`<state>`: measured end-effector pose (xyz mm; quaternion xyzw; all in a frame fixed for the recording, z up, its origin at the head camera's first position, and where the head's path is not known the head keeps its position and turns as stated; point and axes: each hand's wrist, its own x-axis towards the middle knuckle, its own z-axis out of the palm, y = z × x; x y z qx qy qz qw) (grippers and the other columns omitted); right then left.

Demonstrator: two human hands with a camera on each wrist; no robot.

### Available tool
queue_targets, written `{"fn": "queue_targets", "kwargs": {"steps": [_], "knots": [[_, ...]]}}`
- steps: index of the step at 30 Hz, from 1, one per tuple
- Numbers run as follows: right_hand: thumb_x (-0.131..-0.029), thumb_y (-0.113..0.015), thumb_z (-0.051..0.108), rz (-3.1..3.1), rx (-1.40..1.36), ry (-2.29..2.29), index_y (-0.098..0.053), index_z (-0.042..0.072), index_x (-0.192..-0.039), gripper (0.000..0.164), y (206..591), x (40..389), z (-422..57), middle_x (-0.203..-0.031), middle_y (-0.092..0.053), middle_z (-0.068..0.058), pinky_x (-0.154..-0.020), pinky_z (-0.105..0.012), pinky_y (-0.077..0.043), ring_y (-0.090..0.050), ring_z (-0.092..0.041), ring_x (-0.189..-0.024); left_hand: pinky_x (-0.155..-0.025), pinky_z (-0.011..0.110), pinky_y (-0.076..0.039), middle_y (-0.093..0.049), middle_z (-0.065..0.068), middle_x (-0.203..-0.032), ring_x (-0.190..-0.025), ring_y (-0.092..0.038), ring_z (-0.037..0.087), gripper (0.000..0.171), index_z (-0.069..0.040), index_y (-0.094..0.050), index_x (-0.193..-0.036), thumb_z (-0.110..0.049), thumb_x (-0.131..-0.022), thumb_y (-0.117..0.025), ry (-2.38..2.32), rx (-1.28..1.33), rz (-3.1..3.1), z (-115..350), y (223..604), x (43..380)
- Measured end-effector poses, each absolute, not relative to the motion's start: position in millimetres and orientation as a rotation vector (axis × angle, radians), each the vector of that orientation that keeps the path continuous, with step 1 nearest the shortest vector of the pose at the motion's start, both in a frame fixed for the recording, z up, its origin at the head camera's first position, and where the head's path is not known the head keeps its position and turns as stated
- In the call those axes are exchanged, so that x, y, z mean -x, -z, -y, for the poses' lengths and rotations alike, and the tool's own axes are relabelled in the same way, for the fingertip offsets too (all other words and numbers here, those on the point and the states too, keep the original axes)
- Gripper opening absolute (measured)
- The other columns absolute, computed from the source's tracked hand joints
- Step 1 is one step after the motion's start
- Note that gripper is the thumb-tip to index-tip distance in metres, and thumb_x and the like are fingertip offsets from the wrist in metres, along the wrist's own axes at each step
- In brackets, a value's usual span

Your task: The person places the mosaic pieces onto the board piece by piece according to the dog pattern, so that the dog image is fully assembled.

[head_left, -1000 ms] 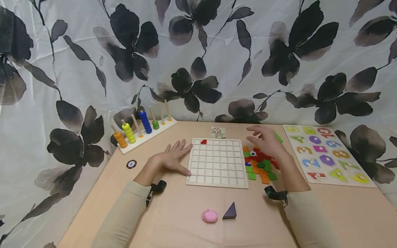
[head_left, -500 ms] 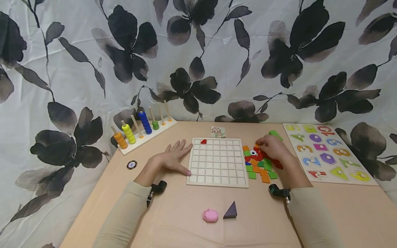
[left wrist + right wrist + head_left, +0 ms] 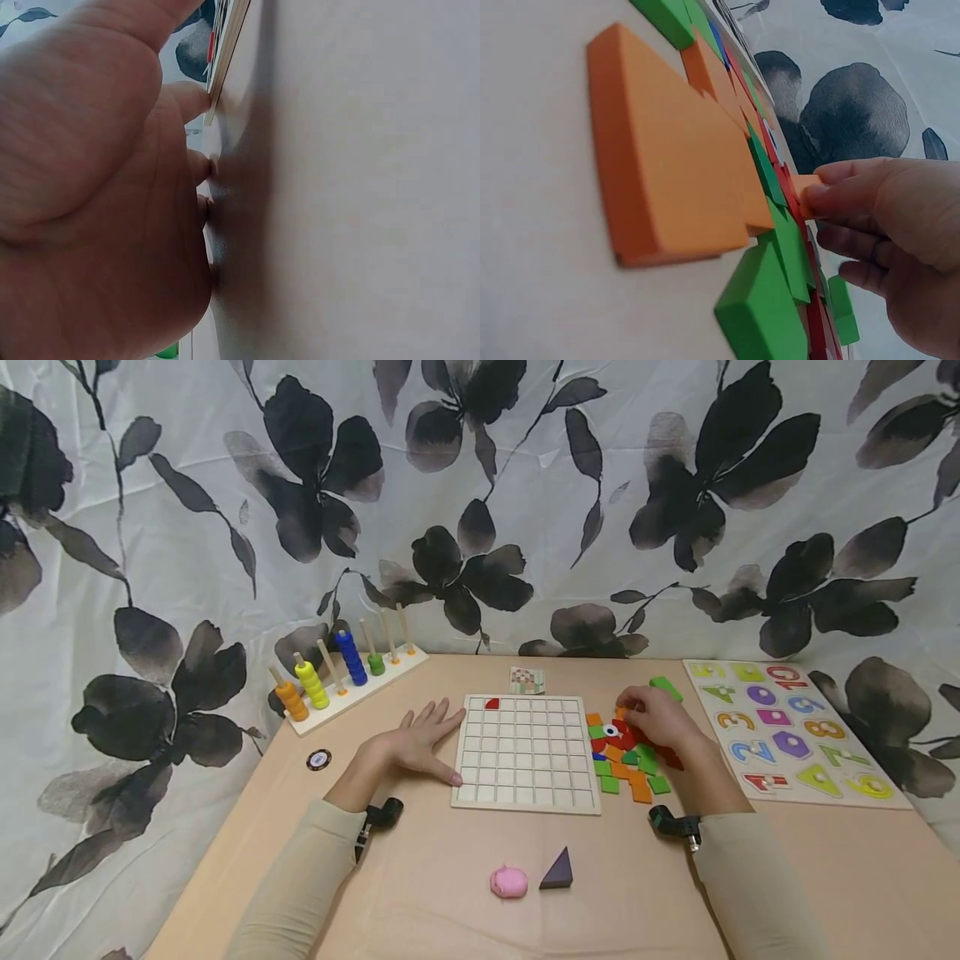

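My left hand (image 3: 412,747) lies spread beside the white grid board (image 3: 525,768), its thumb and a fingertip touching the left edge. One red piece (image 3: 492,703) sits in the board's top row. To the right of the board, my right hand (image 3: 660,718) is over a pile of coloured tiles (image 3: 618,770). Between its thumb and index finger it pinches a small orange tile (image 3: 805,182), clear in the right wrist view. A red piece with a white eye (image 3: 611,732) lies in the pile, partly hidden by the hand.
A peg stacker with coloured rings (image 3: 360,681) stands at the back left, a round black-and-white disc (image 3: 318,760) near it. A number puzzle board (image 3: 806,735) lies right, a small patterned card (image 3: 528,680) behind the grid. In front are a pink lump (image 3: 509,882) and a dark triangular block (image 3: 557,871).
My right hand has come down from above the pile and slightly right, and now pinches an orange tile there. The left hand has stayed in place at the board's edge.
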<state>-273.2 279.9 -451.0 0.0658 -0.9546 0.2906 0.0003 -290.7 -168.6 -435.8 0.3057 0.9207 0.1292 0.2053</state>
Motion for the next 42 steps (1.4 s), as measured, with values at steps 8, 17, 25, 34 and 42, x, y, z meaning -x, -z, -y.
{"fn": "queue_targets", "kwargs": {"steps": [8,17,25,34,42], "knots": [[-0.096,-0.06,0.015,2.818,-0.274,-0.98,-0.067,0.013,-0.115,0.021,433.7,272.0,-264.6,-0.102,-0.064,-0.005,-0.074,-0.034,-0.05,-0.054,-0.022,-0.082,-0.111,0.063,0.002,0.008,0.016,-0.16,-0.146,0.01,0.037,0.121,-0.023,-0.007,-0.156,-0.075,-0.066,-0.069,-0.348,-0.868,-2.578,169.4,437.0,291.0],[-0.088,-0.07,0.011,2.699,-0.523,-1.216,-0.067,0.01,-0.116,0.028,407.6,285.0,-200.0,-0.106,-0.067,-0.004,-0.078,-0.033,-0.055,-0.063,-0.019,-0.088,-0.111,0.065,0.003,0.007,0.017,-0.16,-0.146,0.009,0.038,0.12,-0.023,-0.009,-0.156,-0.074,-0.066,-0.069,-0.372,-0.876,-2.567,172.2,438.8,287.0],[-0.087,-0.072,0.015,2.868,-0.684,-1.047,-0.071,0.009,-0.106,0.02,409.0,322.4,-143.4,-0.086,-0.063,-0.002,-0.068,-0.03,-0.047,-0.053,-0.02,-0.077,-0.113,0.061,0.002,0.009,0.014,-0.16,-0.146,0.01,0.035,0.121,-0.028,-0.004,-0.156,-0.079,-0.065,-0.065,-0.321,-0.878,-2.581,172.4,440.4,290.7],[-0.086,-0.073,0.017,3.007,-0.769,-0.86,-0.073,0.007,-0.099,0.017,424.5,336.9,-114.4,-0.087,-0.066,-0.001,-0.072,-0.03,-0.048,-0.055,-0.017,-0.079,-0.113,0.061,0.003,0.01,0.013,-0.16,-0.146,0.011,0.034,0.122,-0.028,-0.004,-0.156,-0.079,-0.064,-0.066,-0.335,-0.858,-2.565,173.4,440.4,291.2],[-0.086,-0.073,0.018,3.048,-0.78,-0.739,-0.073,0.008,-0.099,0.016,425.6,340.1,-106.6,-0.089,-0.065,0.0,-0.076,-0.032,-0.046,-0.053,-0.018,-0.081,-0.112,0.061,0.004,0.01,0.013,-0.16,-0.146,0.011,0.034,0.121,-0.027,-0.005,-0.156,-0.077,-0.064,-0.068,-0.359,-0.854,-2.561,171.6,438.3,292.1]]}}
